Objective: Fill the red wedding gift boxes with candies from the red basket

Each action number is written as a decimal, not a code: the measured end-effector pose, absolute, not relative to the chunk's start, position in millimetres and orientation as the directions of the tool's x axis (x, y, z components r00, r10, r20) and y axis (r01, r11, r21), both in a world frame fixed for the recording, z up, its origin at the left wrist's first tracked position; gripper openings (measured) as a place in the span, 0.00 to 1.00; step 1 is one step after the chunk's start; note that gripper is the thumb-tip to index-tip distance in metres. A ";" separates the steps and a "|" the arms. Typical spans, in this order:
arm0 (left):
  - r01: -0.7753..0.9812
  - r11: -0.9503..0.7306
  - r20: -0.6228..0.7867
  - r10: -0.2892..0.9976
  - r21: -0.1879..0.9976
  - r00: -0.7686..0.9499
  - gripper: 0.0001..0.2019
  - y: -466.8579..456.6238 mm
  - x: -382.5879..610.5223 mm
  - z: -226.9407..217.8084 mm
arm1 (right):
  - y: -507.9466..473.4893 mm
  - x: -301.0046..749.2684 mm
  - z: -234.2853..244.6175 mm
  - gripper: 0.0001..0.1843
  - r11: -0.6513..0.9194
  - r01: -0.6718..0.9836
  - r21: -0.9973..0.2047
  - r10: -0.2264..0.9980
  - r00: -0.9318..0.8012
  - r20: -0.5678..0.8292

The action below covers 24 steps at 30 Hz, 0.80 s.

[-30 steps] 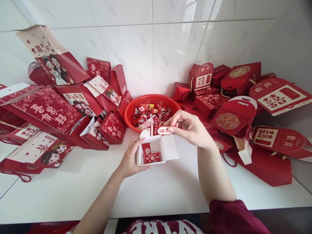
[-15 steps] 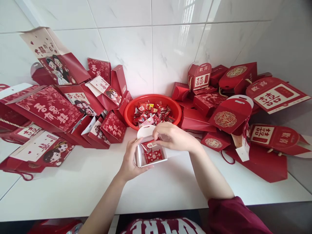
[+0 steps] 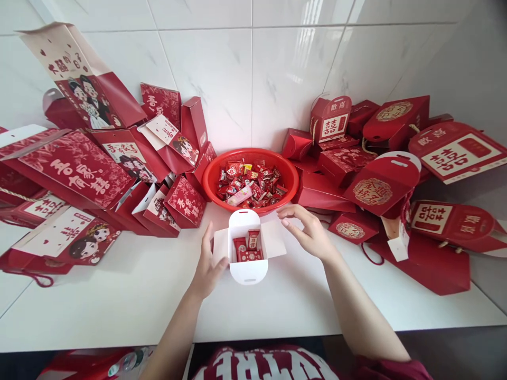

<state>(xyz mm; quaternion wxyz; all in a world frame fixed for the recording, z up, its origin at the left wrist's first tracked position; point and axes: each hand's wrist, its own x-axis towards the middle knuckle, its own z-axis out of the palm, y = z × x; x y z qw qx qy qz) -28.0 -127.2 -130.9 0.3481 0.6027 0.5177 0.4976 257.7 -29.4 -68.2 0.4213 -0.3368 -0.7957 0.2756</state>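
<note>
A small gift box (image 3: 249, 272), white inside, stands on the counter with its end and side flaps spread. Inside it lie red-wrapped sweets (image 3: 249, 254), one of them upright against the far wall. At the box's left side flap is my left hand (image 3: 206, 268), fingers and thumb apart, the thumb tip over the flap's near edge. My right hand (image 3: 307, 230) hovers beyond the right side flap, fingers stretched and holding nothing. Behind the box sits a red plastic basket (image 3: 292, 196) with many wrapped sweets (image 3: 253, 184).
Red and white gift boxes (image 3: 77, 171) are piled on the left. More red boxes with cord handles (image 3: 368, 192) are heaped on the right. A tiled wall (image 3: 214, 68) rises behind the white counter (image 3: 146, 306). Below the front edge, a red bag (image 3: 85, 364) shows.
The box has gone from tilted in my left hand to upright on the counter, flaps spread. My right hand has withdrawn from it to the right, and my left hand's fingers have loosened.
</note>
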 end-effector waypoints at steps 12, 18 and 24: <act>0.120 -0.082 0.104 0.978 0.989 -0.184 0.32 -129.1 -23.3 -147.7 | -26.4 263.5 -97.2 0.09 0.611 0.232 -0.757 0.777 -0.357 0.518; 0.620 -0.307 0.519 0.833 0.722 -0.191 0.32 -121.5 -29.9 -102.5 | -38.5 218.4 -36.1 0.09 0.886 0.248 -0.391 0.412 -0.809 0.419; 0.784 -0.419 0.527 0.838 0.459 0.139 0.14 -69.8 -32.9 -21.7 | -37.1 135.9 -29.1 0.09 0.888 0.457 -0.056 0.432 -0.868 -0.244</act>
